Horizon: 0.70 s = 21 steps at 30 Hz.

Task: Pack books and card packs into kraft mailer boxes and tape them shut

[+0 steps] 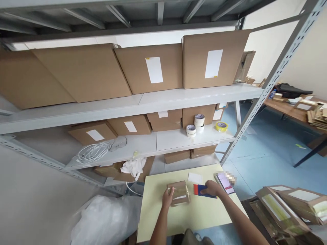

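Observation:
My left hand [168,197] grips the left side of a small cardboard box [180,191], with its thumb on the top face. Clear tape shines along the box's right edge, and a white label strip shows near its front. To the right, my right hand [211,188] is closed around a flat dark-blue thing with a red-orange end [200,190]. The red-orange end points at the box, a short gap away. What kind of thing it is I cannot make out. Behind them a white paper [195,178] lies flat on the pale yellow table [194,216].
A phone [225,182] lies at the table's right edge. Grey shelves ahead carry cardboard boxes [150,69], white tape rolls [191,130], a yellow tape roll [221,126] and a coiled white cable [94,152]. Boxes [278,211] are piled at right; a plastic bag [107,221] stands left.

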{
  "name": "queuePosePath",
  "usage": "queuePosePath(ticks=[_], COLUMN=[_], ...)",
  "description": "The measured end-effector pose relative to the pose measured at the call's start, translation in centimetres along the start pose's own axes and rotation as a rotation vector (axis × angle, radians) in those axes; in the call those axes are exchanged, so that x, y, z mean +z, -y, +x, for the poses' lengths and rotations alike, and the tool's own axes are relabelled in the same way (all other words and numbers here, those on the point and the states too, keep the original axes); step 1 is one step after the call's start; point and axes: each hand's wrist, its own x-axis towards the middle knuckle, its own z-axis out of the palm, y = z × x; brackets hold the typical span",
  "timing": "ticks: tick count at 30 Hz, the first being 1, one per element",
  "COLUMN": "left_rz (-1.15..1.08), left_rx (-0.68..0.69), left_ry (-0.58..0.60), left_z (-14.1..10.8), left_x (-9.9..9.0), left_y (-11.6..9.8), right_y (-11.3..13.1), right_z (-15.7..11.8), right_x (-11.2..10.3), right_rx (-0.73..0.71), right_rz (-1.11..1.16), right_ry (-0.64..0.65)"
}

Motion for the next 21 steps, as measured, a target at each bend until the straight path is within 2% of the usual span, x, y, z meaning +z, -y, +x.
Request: queuePosePath(ticks=[5,7,8,11,13,16,18,21], left_rz=[-0.194,-0.139,-0.063,-0.011,-0.039,-0.077,-0.04,0.071], left_rx=[-0.041,-0.074,-0.129,-0.208,-0.12,-0.002,-0.067,-0.185], left_ry=[0.103,0.027,-0.048,-0.168,-0.17,-0.122,-0.123,-0.109], left_z=[0.0,-0.1,-0.1,-0.2,-0.4,-0.9,-1.1,-1.0], left_x=[-4.7,-6.7,-7.5,-9.1,-9.4,-8.7,-7.5,-5.3], left_y=[0.9,1.4,1.7,2.8,3.3,3.5,3.3,2.6], right_y=[7.3,10.4,12.0,16.7,19.6,22.8,23.7,23.4], right_z=[1.6,2.1,2.3,3.0,3.3,3.7,3.9,4.2], right_x=[0.2,0.9,1.4,3.1,4.2,5.3,5.6,5.4], right_rx=[-0.085,-0.112,-0.124,-0.165,-0.172,-0.146,-0.119,-0.074], right_rz=[-0.037,-0.043,-0.04,-0.086,-0.121,-0.141,-0.155,-0.179], right_ry=[0.144,0.156,0.18,0.204,0.201,0.195,0.177,0.121])
